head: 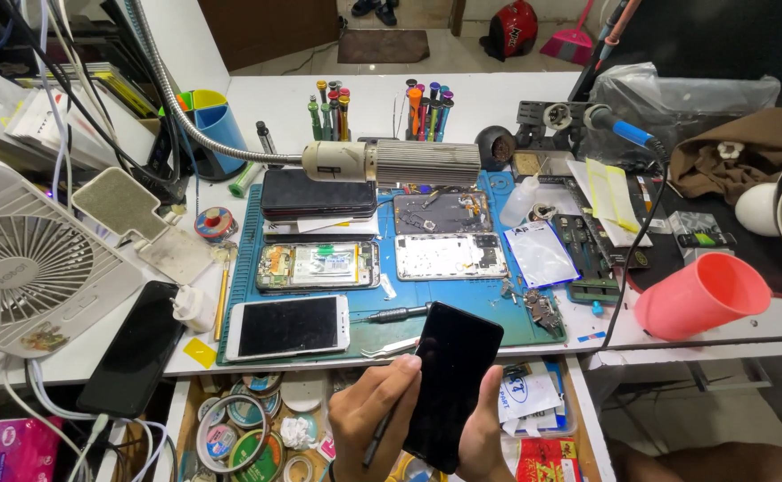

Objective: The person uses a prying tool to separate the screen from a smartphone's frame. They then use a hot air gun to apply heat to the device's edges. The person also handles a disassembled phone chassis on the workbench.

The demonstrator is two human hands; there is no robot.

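Hands meet low in the picture, over an open drawer (230, 419) at the front edge of the white desk (462, 94). The right hand (483, 437) cradles a black phone (451, 384) from beneath, its grip closed round the lower end, so the dark glass stands tilted with its top corner over the edge of the blue work mat (248, 259). The left hand (368, 415) has its grip closed on a thin dark tool (380, 437), with 1 fingertip touching the phone's left edge.

On the mat lie 2 opened phones (319, 266) with their insides showing, a white phone (288, 327) face up, and a screwdriver (395, 313) just beyond the held phone. A gooseneck lamp (391, 162) hangs over the mat. A pink cup (701, 295) lies on its side to the right, a white fan (25, 263) stands at the left, and rolls of tape (235, 437) fill the drawer.
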